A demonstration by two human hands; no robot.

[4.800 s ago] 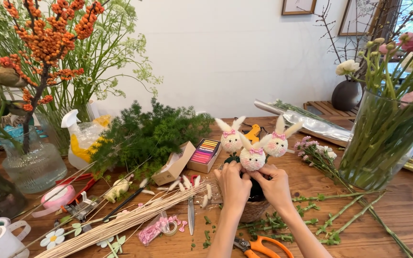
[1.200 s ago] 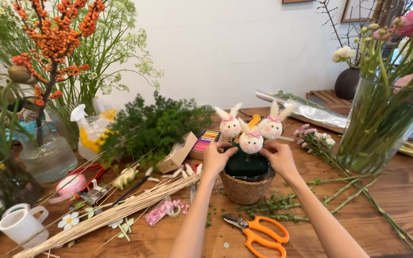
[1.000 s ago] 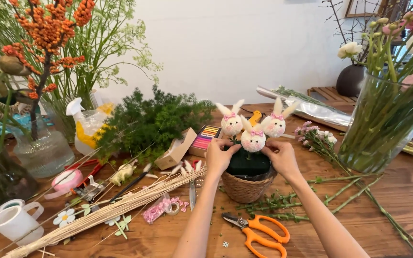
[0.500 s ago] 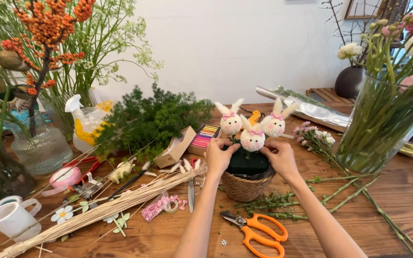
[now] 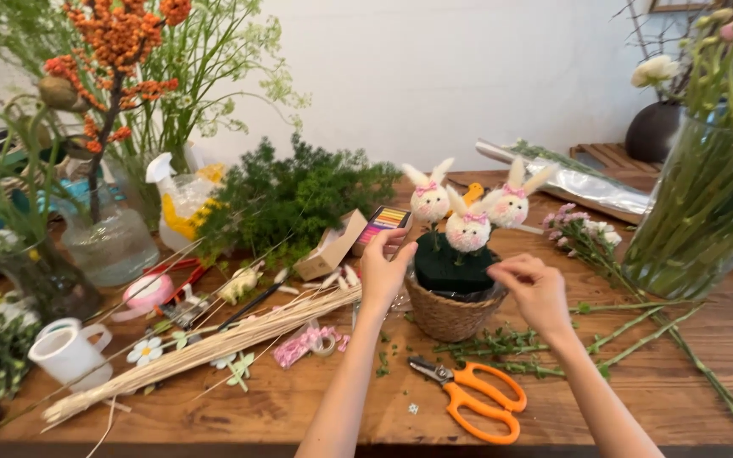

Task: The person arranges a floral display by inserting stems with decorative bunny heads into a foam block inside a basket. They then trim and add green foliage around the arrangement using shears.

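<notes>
A small woven basket (image 5: 451,315) filled with dark green floral foam (image 5: 450,265) stands mid-table. Three fluffy white bunny heads with pink bows rise from the foam on sticks: one at left (image 5: 428,198), one in the middle (image 5: 468,229), one at right (image 5: 511,204). My left hand (image 5: 386,270) hovers at the basket's left rim, fingers loosely curled, holding nothing. My right hand (image 5: 534,287) sits at the basket's right side, fingertips pinched near the rim; I see nothing in it.
Orange-handled scissors (image 5: 472,397) lie in front of the basket. A bundle of pale dried stalks (image 5: 214,346), pink ribbon (image 5: 305,343), a white mug (image 5: 68,352), leafy greens (image 5: 290,199), a chalk box (image 5: 383,222), glass vases (image 5: 706,212) and cut stems (image 5: 553,339) crowd the wooden table.
Both hands have come off the middle bunny and dropped to the basket's sides. The view has shifted slightly.
</notes>
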